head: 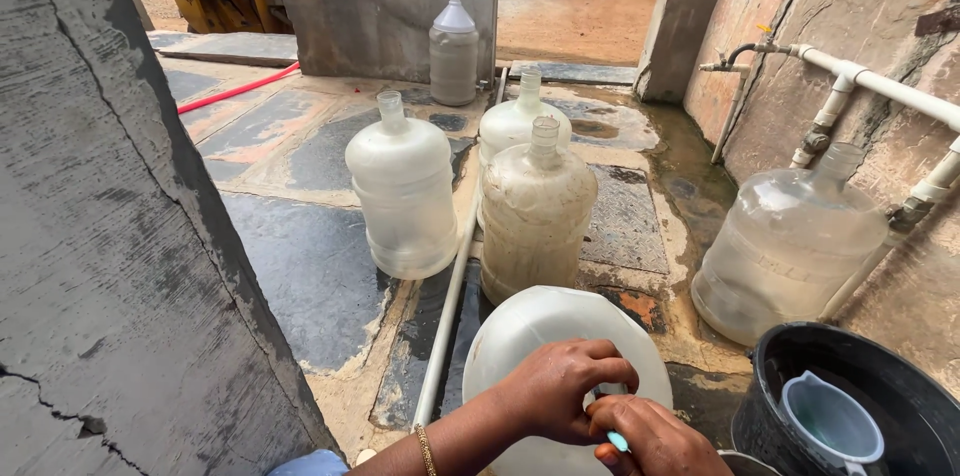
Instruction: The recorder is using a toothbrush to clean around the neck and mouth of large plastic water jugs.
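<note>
In the head view, a large white water jug (540, 336) is seen on the wet stone floor (300, 266), nearest the camera. Its top is gripped by the left hand (560, 388), fingers curled. A small teal piece (618, 442) is pinched in the right hand (655, 441). A black bucket (900, 406) stands just beside.

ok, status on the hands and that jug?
Both hands together at the mouth of the near white jug, fingers closed on a small part. Black bucket with a scoop at right. Four more jugs stand ahead.
</note>
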